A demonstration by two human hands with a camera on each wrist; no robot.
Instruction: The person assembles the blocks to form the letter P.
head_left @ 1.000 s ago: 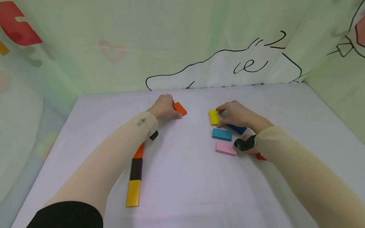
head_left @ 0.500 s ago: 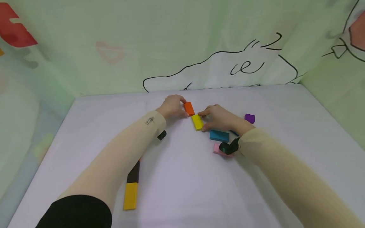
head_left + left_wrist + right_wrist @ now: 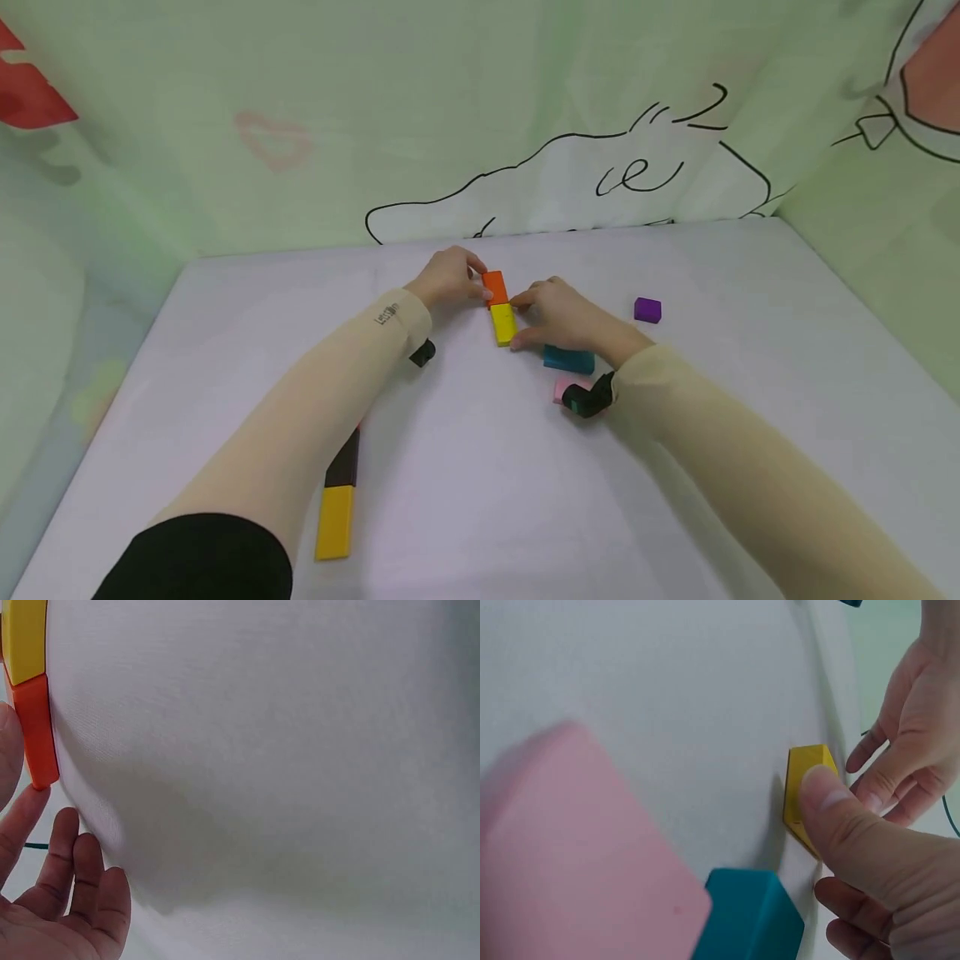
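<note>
Thumb and index finger of my left hand (image 3: pixel 450 277) pinch an orange block (image 3: pixel 494 287) lying flat near the back of the table. End to end with it, a yellow block (image 3: pixel 503 325) is held by the thumb and index finger of my right hand (image 3: pixel 564 317). In the left wrist view, the orange block (image 3: pixel 36 729) meets the yellow one (image 3: pixel 27 637) at a slight angle. The right wrist view has the right thumb (image 3: pixel 832 806) over the yellow block (image 3: pixel 801 780), with the index finger hidden.
Under the right forearm lie a teal block (image 3: pixel 567 359) and a partly covered pink block (image 3: pixel 561 390). A purple block (image 3: pixel 647 310) sits farther right. At the front left, a golden-yellow block (image 3: pixel 334 522) and a dark block (image 3: pixel 343 465) form a row running under the left arm.
My right hand has slid the yellow block left until it meets the orange block's near end. My left hand has moved right, turning the orange block lengthwise. The purple block has come into view.
</note>
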